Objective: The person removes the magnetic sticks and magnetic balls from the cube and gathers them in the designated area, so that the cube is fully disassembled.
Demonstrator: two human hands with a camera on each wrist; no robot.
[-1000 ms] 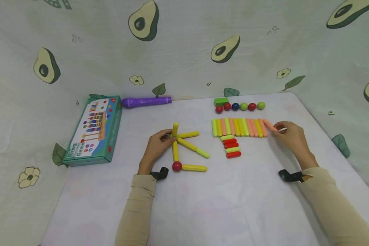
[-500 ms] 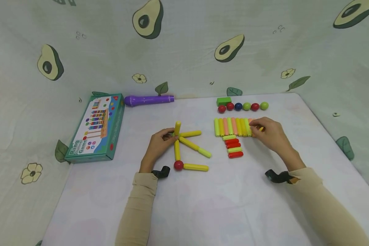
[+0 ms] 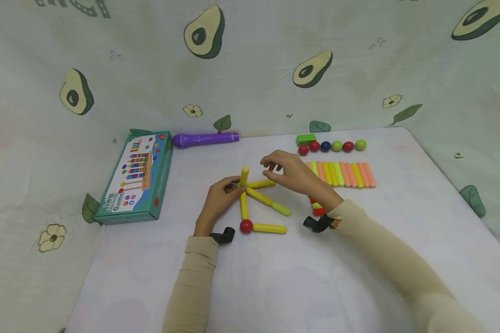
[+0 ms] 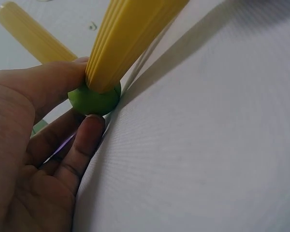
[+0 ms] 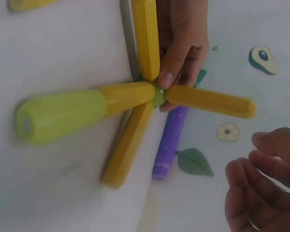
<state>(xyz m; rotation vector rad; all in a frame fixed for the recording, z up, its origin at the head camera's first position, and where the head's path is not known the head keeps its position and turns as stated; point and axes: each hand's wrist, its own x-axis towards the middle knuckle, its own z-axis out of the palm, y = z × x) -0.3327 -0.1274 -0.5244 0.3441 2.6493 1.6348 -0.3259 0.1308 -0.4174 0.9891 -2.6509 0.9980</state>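
My left hand (image 3: 220, 201) pinches a green ball (image 4: 96, 101) low over the table, thumb on one side and fingers on the other. Several ribbed yellow sticks stick out from this ball. One yellow stick (image 3: 244, 175) stands upright, another (image 3: 261, 184) points right, and a slanting one ends in a lime stick (image 3: 281, 209). The stick nearest me runs to a red ball (image 3: 246, 226), which carries one more yellow stick (image 3: 270, 229). My right hand (image 3: 291, 171) hovers with loosely bent fingers, nothing in them, just beyond the right-pointing stick's end.
A row of orange, yellow and lime sticks (image 3: 346, 175) lies at right, its left end behind my right hand. Short red and lime sticks (image 3: 318, 212) are partly covered by that wrist. Behind sit several balls (image 3: 326, 146) and a green block (image 3: 306, 139). A game box (image 3: 135, 175) and purple microphone (image 3: 206, 138) lie left.
My right hand has let go of an orange stick, now straight at the row's right end, and has moved left to the yellow-stick build. The left hand keeps its pinch.
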